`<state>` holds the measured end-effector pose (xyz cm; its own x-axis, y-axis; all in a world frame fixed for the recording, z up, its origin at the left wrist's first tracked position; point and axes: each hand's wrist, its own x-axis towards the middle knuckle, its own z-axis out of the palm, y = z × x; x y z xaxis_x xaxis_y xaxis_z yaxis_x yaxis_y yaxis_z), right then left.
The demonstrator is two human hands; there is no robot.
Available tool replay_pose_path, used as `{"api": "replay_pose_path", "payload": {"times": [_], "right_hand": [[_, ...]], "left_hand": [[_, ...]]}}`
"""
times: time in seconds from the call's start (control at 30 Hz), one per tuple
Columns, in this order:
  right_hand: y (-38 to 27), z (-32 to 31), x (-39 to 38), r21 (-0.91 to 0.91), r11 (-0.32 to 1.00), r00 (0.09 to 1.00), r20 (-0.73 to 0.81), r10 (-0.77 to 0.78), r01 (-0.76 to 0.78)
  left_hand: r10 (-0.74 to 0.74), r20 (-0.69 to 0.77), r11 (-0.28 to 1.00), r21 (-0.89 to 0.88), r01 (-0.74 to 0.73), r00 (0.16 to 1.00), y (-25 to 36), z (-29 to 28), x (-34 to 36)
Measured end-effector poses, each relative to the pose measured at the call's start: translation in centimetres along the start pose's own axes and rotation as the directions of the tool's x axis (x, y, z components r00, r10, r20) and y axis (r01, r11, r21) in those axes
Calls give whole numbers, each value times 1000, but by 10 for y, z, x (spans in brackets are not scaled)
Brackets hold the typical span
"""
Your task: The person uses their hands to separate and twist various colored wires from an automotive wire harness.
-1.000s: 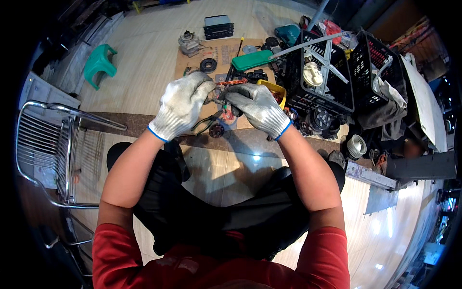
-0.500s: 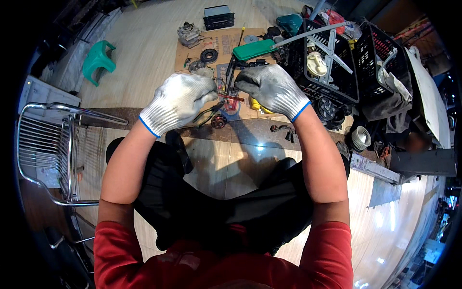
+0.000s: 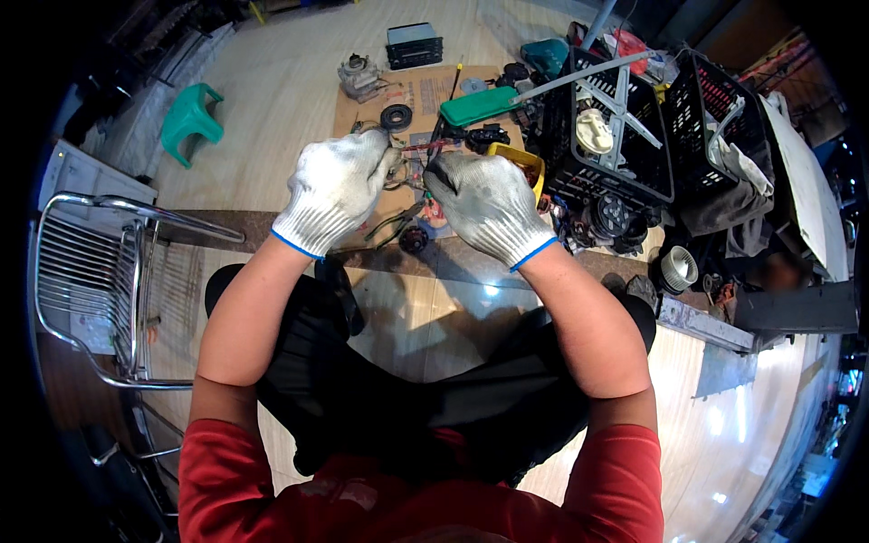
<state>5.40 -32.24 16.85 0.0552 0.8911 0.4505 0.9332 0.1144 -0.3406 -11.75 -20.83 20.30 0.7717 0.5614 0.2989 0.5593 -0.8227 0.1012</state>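
My left hand [image 3: 335, 188], in a white knit glove with a blue cuff, is closed, and a thin red wire-like piece [image 3: 429, 146] sticks out from its fingertips toward the right. My right hand [image 3: 486, 201], in a matching glove greyed at the fingers, is also closed; what it grips, if anything, is hidden. A narrow gap separates the two hands above a cardboard sheet [image 3: 358, 110]. Under them lie a pair of pliers [image 3: 396, 223] and a small round part [image 3: 414, 238]. A yellow container [image 3: 520, 161] stands beyond my right hand.
Farther out are a black ring [image 3: 396, 117], a metal assembly [image 3: 360, 78] and a green flat-headed object [image 3: 478, 106]. Black crates [image 3: 625, 172] stand on the right, near a white blower wheel [image 3: 678, 269]. A green stool [image 3: 191, 125] and metal chair [image 3: 95, 281] are left.
My right hand has moved left and slightly down, revealing the yellow container. My left hand has shifted slightly right, and the red piece now sits higher and farther left.
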Motion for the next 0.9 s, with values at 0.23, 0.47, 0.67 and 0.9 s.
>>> {"api": "replay_pose_path", "payload": {"times": [0.23, 0.47, 0.67, 0.9], "right_hand": [[-4, 7, 0, 98, 995, 1000, -19, 22, -20], [6, 19, 0, 241, 970, 998, -64, 25, -9], [33, 22, 11, 346, 932, 992, 99, 79, -109], [51, 3, 17, -16, 994, 965, 242, -98, 105]], "left_hand": [[-116, -145, 942, -328, 63, 983, -10, 7, -3], [-245, 227, 589, -738, 331, 943, -16, 1, 1], [-69, 348, 498, -800, 335, 935, -25, -6, -2], [203, 239, 876, -477, -67, 950, -18, -15, -2]]}}
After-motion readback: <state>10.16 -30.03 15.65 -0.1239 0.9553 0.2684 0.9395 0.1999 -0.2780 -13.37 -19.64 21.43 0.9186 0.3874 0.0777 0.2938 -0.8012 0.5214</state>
